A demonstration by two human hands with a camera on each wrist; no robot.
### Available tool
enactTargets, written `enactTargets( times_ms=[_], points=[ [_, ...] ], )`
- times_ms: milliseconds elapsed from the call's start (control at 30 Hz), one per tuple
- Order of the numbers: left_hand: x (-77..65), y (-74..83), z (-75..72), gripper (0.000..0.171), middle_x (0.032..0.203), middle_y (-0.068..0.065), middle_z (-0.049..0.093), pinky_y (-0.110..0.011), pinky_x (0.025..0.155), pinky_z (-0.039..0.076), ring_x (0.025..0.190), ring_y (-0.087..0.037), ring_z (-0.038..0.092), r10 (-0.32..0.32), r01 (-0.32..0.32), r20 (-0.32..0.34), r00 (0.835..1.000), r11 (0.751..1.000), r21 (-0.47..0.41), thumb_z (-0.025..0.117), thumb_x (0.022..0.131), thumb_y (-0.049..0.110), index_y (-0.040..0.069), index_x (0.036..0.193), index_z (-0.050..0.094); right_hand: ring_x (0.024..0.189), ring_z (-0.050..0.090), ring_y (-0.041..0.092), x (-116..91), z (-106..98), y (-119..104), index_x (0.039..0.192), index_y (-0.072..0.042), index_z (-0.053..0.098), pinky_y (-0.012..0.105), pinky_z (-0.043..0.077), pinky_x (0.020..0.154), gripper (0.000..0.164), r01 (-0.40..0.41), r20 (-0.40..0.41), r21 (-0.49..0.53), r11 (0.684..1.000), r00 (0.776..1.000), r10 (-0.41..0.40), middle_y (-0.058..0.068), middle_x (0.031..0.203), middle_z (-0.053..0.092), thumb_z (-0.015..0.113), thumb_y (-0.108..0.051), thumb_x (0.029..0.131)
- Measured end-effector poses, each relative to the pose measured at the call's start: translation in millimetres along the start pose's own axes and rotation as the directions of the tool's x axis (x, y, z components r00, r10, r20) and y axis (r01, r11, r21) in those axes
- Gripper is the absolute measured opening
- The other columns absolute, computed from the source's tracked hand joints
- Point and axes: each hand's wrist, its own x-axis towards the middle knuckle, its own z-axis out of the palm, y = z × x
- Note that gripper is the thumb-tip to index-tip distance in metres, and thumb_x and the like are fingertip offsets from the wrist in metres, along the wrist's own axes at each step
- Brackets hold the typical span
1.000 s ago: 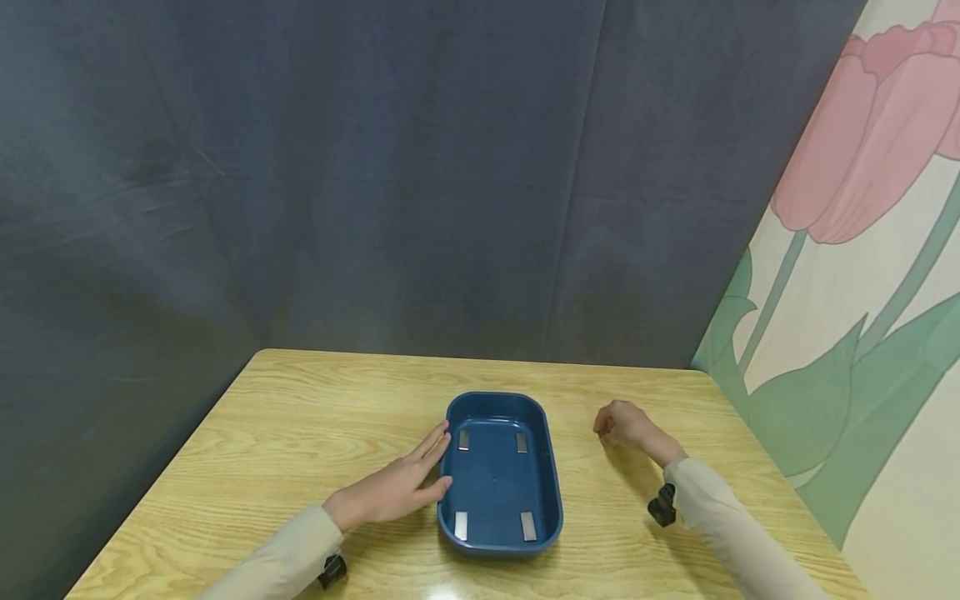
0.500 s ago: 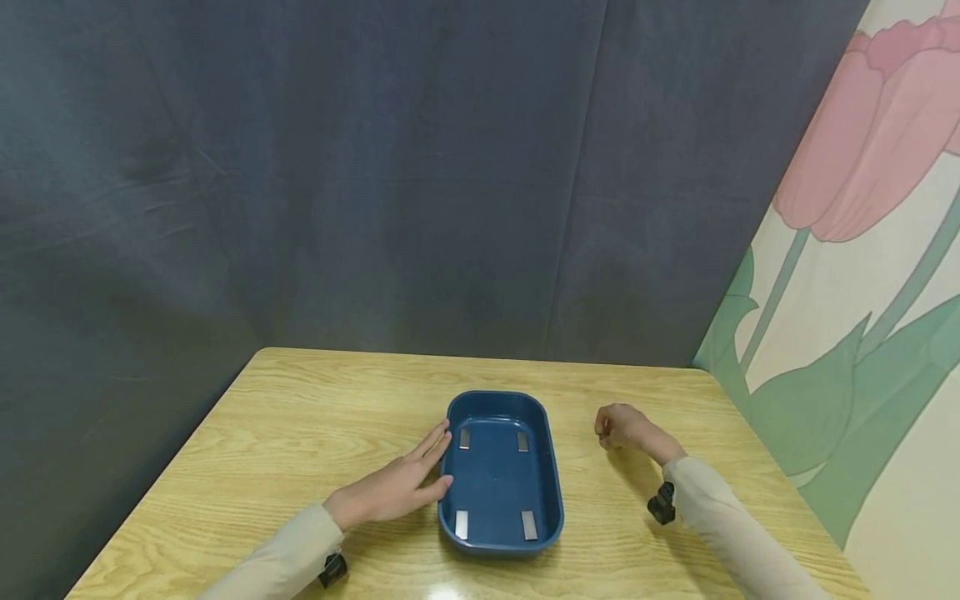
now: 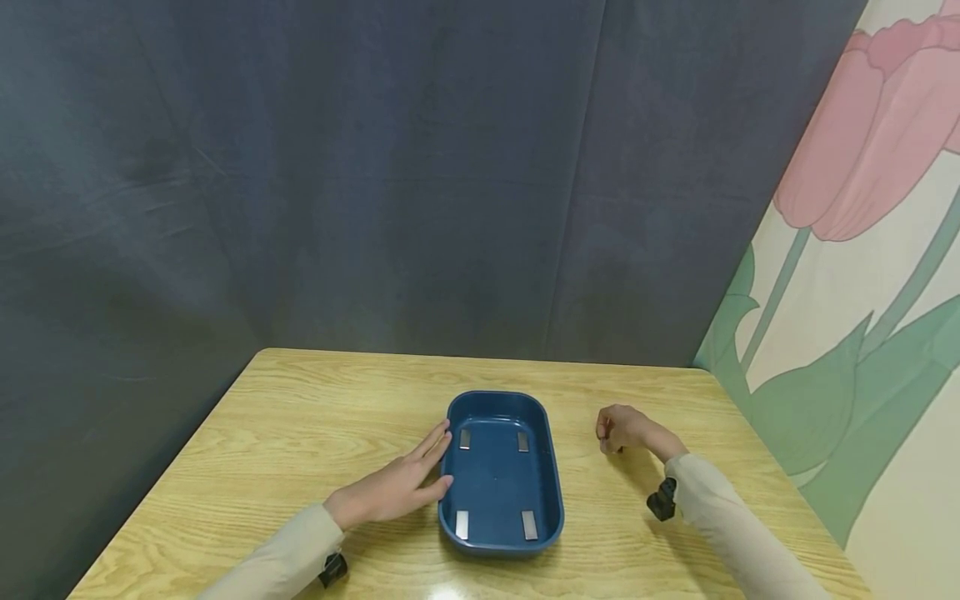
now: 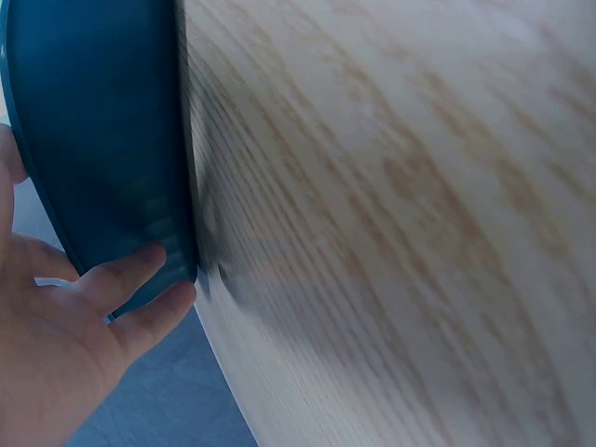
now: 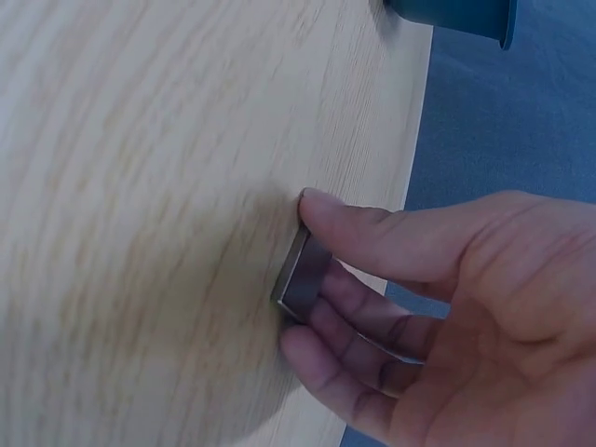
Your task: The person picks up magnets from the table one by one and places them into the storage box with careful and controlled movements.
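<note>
A blue rectangular tray with rounded corners stands on the wooden table, holding several flat silvery rectangular pieces near its corners. My left hand rests against the tray's left side, its fingers fairly straight. In the left wrist view the fingertips touch the outer wall. To the right of the tray, my right hand is low over the table. In the right wrist view its thumb and fingers pinch a small dark rectangular metal block, tilted close to the tabletop. The fingers partly hide the block.
The wood-grain table extends around the tray. A dark grey-blue curtain hangs behind its far edge, and a wall painted with tulips stands on the right. Each wrist wears a small black camera.
My right hand has moved slightly down and toward me, and a dark bit now shows below its fingers. The left hand and the tray look unmoved.
</note>
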Motion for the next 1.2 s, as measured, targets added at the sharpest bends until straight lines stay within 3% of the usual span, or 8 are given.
enactTargets(
  times_ms=[467, 833, 1200],
  points=[
    [0.5, 1.5, -0.2, 0.071, 0.166, -0.005, -0.008, -0.048, 0.110, 0.035, 0.135, -0.031, 0.043, 0.003, -0.003, 0.001, 1.000, 1.000, -0.005, 0.039, 0.107, 0.043, 0.003, 0.158, 0.011, 0.062, 0.053, 0.016, -6, 2, -5, 0.083, -0.002, 0.060, 0.030, 0.047, 0.057, 0.018, 0.012, -0.007, 0.018, 1.000, 1.000, -0.012, 0.005, 0.076, 0.057, 0.076, 0.006, 0.081],
    [1.7, 0.4, 0.4, 0.071, 0.166, -0.005, -0.007, -0.048, 0.110, 0.034, 0.136, -0.032, 0.041, 0.003, -0.003, -0.004, 1.000, 1.000, -0.006, 0.039, 0.107, 0.043, 0.002, 0.158, 0.012, 0.062, 0.054, 0.013, -6, 4, -9, 0.081, -0.003, 0.064, 0.029, 0.049, 0.055, 0.016, 0.097, 0.005, 0.006, 0.995, 0.995, -0.097, 0.002, 0.075, 0.059, 0.078, 0.004, 0.081],
    [1.9, 0.5, 1.1, 0.071, 0.166, -0.005, -0.007, -0.049, 0.111, 0.033, 0.139, -0.032, 0.036, 0.003, -0.004, -0.006, 1.000, 1.000, -0.011, 0.039, 0.107, 0.044, 0.003, 0.158, 0.012, 0.061, 0.058, 0.016, -4, 5, -14, 0.085, 0.001, 0.064, 0.035, 0.055, 0.056, 0.011, 0.131, 0.035, 0.096, 0.987, 0.990, -0.135, 0.007, 0.077, 0.062, 0.073, 0.008, 0.084]
  ],
)
